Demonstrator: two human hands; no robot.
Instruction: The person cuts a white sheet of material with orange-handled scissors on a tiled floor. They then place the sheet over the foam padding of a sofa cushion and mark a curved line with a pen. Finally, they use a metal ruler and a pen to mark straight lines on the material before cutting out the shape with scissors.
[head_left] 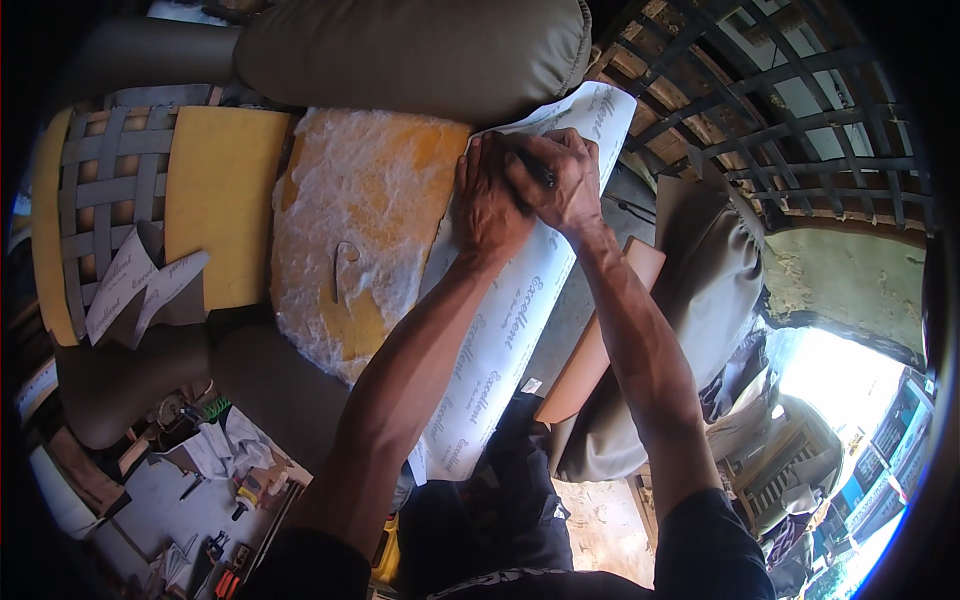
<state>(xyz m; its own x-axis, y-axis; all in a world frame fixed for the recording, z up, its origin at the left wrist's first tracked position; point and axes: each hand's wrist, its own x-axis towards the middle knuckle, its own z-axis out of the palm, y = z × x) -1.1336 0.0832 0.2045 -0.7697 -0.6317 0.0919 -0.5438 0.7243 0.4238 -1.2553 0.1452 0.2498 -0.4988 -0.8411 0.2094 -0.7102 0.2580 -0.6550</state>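
Note:
My left hand [487, 198] presses flat on a long white printed fabric sheet [510, 330] that lies over the edge of a yellow foam seat pad topped with white fluffy wadding [355, 225]. My right hand [560, 180] sits just beside it, fingers closed around a dark pen-like tool [537, 170] whose tip rests on the sheet. Both forearms reach up from the lower edge.
An olive-brown sofa cushion [420, 50] lies above the foam. A webbed seat frame [110, 190] with yellow foam is at left, with strips of white fabric [135, 285] on it. Tools and scraps litter the floor [215, 490]. A metal grille [780, 110] stands at upper right.

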